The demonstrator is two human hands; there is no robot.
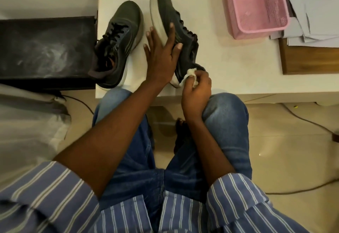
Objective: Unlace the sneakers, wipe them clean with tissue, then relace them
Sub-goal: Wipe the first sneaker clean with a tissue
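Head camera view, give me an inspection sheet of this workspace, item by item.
Surface: white table, low, in front of the person's knees.
Job's things: left sneaker upright on the table, laces in; right sneaker tipped on its side, sole toward the left hand; tissue wadded against its heel.
Clutter: pink basket, loose papers, wooden board.
Grippers: left hand steadies the tipped sneaker, fingers spread over the sole; right hand pinches the tissue.
Cables: floor cable at right; another at left.
Surroundings: black box left of table, tiled floor.
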